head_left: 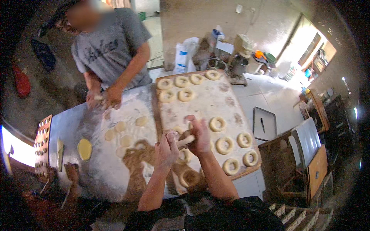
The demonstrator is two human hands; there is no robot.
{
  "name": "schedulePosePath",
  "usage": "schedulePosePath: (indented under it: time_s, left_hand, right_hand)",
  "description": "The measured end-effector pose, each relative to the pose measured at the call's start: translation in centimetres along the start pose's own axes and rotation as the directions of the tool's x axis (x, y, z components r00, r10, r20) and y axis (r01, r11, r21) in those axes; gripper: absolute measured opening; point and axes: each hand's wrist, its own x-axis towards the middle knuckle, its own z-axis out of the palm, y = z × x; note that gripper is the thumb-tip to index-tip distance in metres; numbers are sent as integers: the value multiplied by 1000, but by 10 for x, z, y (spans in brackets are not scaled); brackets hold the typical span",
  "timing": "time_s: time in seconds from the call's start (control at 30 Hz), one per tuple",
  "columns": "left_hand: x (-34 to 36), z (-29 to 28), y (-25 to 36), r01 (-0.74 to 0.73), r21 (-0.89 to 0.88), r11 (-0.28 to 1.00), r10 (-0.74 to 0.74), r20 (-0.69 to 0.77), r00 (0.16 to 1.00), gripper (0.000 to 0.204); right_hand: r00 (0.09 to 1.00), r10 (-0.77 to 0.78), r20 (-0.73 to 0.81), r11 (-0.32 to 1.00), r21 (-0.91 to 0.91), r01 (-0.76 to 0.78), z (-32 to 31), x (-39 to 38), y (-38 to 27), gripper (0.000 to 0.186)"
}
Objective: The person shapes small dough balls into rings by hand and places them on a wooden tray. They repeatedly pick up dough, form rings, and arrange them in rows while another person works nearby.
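Over the floured wooden board (204,106), my left hand (167,151) and my right hand (199,135) are close together, both closed on one piece of dough (185,141). A pale, thick strand of it shows between them; the rest is hidden by my fingers. To the right of my right hand lie several dough rings (224,145), and more dough rings (182,81) sit at the board's far end. A dough ring (185,156) lies partly hidden between my forearms. Left of my left hand, several flat dough rounds (120,126) rest on the floured table.
Across the grey table (90,123), a person in a grey shirt (110,50) handles dough. Another person's hands (71,172) are at the left, near a yellow dough sheet (84,149). A tray (264,111) lies on the floor; a wooden rack (287,169) stands right.
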Motion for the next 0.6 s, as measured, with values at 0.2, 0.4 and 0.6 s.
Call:
schedulePosePath:
  time_s: [0.2,0.4,0.6]
  left_hand:
    - [13,89,47,-142,37,989,134,163,977,19]
    - [33,165,75,-17,32,999,4,371,929,25]
    - [69,245,54,-514,203,833,446,303,842,43]
  right_hand:
    - [999,-39,-21,784,619,44,-108,-34,-25,54]
    - [967,206,-147,855,508,-105,-189,-46,-33,57]
    - [941,264,-211,902,400,-163,-275,-32,-6,58]
